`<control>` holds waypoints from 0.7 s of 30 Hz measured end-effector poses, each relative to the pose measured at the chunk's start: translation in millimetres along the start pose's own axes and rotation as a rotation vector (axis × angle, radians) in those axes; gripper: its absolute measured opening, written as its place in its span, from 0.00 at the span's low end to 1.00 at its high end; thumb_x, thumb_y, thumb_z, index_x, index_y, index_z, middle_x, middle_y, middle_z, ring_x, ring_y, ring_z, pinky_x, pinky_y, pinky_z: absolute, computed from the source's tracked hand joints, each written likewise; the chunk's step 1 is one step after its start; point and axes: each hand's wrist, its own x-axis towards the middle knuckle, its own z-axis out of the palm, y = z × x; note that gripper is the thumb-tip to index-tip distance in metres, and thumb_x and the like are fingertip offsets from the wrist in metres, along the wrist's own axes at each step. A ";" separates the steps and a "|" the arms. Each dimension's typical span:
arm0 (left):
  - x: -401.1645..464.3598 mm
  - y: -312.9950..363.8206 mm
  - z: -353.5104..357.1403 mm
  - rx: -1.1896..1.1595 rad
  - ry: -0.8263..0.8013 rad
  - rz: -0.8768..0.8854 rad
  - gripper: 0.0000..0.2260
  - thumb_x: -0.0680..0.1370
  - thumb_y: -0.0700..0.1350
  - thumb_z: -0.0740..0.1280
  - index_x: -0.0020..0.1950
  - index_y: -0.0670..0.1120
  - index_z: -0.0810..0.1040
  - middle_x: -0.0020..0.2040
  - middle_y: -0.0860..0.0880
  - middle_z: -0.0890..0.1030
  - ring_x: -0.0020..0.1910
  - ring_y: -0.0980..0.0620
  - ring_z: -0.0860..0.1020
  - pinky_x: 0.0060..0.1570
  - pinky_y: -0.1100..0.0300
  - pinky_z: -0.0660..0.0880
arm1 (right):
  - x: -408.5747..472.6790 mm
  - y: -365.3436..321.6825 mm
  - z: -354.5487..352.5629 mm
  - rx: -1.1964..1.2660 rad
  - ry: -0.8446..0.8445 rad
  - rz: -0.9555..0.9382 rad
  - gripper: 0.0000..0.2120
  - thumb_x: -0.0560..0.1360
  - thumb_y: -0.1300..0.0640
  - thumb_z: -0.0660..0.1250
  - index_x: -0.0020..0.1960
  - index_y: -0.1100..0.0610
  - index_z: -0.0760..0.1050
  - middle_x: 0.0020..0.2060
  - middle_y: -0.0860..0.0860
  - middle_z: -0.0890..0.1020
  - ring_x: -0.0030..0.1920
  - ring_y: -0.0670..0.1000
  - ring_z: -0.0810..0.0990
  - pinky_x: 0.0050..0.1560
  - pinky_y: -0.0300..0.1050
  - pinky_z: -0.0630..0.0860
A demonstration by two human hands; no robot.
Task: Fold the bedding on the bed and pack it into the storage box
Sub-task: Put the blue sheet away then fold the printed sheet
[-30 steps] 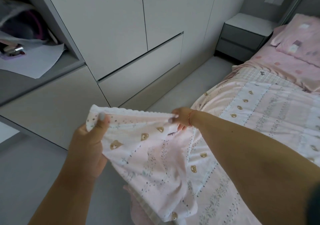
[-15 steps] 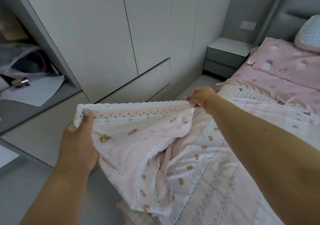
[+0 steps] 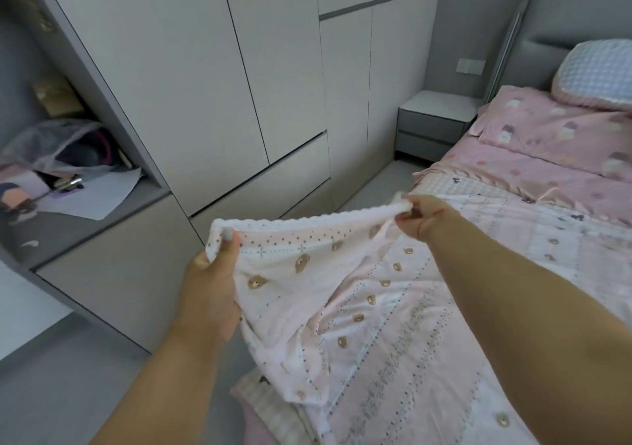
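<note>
Since the previous frame, right hand (image 3: 415, 217) moved further along the scalloped hem. Bed (image 3: 547, 174) beside grey wardrobe (image 3: 191, 78). Both hands' fingers pinch the bear-print quilt (image 3: 359, 294), left hand (image 3: 213, 280) at its corner.

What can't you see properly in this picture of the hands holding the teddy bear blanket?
- Storage box: nowhere in the head view.
- Left hand: its fingers are hidden behind the pink bear-print quilt that it grips.
- Quilt's lower end: cut off by the bottom edge.
- Right hand: its fingertips are buried in the scalloped white edge.
- Cluttered grey wardrobe shelf: things too blurred to name.
</note>
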 end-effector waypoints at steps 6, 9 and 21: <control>-43.9 51.0 31.3 -0.093 -0.040 0.144 0.18 0.80 0.54 0.60 0.58 0.42 0.79 0.54 0.44 0.84 0.54 0.47 0.83 0.53 0.50 0.80 | -127.6 -64.2 44.6 0.080 -0.372 -0.445 0.09 0.81 0.63 0.56 0.47 0.66 0.72 0.45 0.58 0.78 0.51 0.57 0.76 0.64 0.55 0.69; -81.4 61.2 45.0 -0.112 -0.071 0.159 0.19 0.80 0.54 0.61 0.58 0.41 0.79 0.53 0.44 0.84 0.53 0.47 0.83 0.53 0.51 0.80 | -173.7 -75.9 24.8 0.012 -0.342 -0.557 0.08 0.81 0.62 0.57 0.47 0.64 0.72 0.44 0.58 0.79 0.46 0.56 0.78 0.58 0.57 0.73; -222.0 -12.9 67.9 0.002 -0.089 -0.066 0.21 0.70 0.65 0.69 0.48 0.49 0.84 0.52 0.37 0.83 0.54 0.38 0.81 0.59 0.33 0.72 | -247.8 -36.2 -157.9 -0.145 0.023 -0.424 0.18 0.82 0.60 0.54 0.71 0.62 0.66 0.65 0.56 0.74 0.66 0.57 0.73 0.60 0.53 0.71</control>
